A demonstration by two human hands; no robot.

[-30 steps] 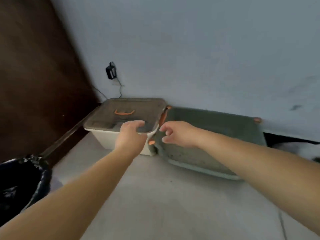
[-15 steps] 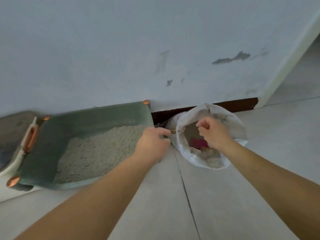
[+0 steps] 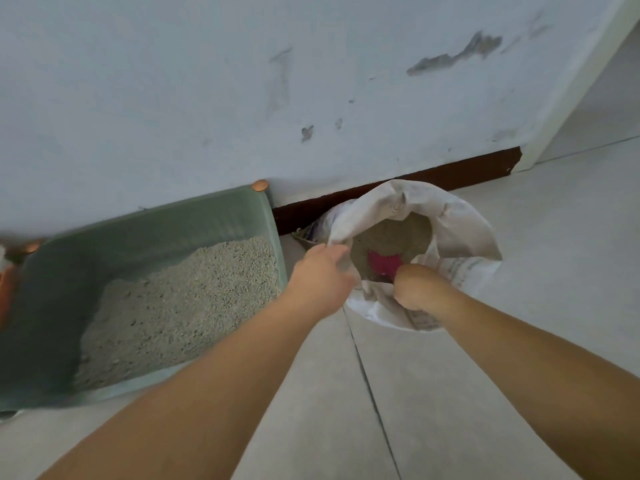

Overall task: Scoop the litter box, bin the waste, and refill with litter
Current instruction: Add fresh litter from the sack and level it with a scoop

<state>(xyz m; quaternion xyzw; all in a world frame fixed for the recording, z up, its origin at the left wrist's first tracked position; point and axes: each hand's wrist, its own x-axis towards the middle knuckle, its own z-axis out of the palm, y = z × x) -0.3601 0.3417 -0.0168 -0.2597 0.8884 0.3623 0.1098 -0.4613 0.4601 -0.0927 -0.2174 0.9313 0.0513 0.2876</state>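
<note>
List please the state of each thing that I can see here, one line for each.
litter box: uncovered, partly filled with grey litter.
litter sack: open at the top, part full, standing by the wall.
pink scoop: lying inside the sack on the litter.
left hand: touching the sack's left rim.
right hand: fingers curled over the sack's near rim.

1. The left hand [image 3: 320, 278] has left the corner of the litter box [image 3: 45, 289] and now holds the near-left rim of the white litter sack [image 3: 460, 233].
2. The right hand [image 3: 420, 287] has moved down to the sack's near rim, just beside the pink scoop [image 3: 382, 263].
</note>
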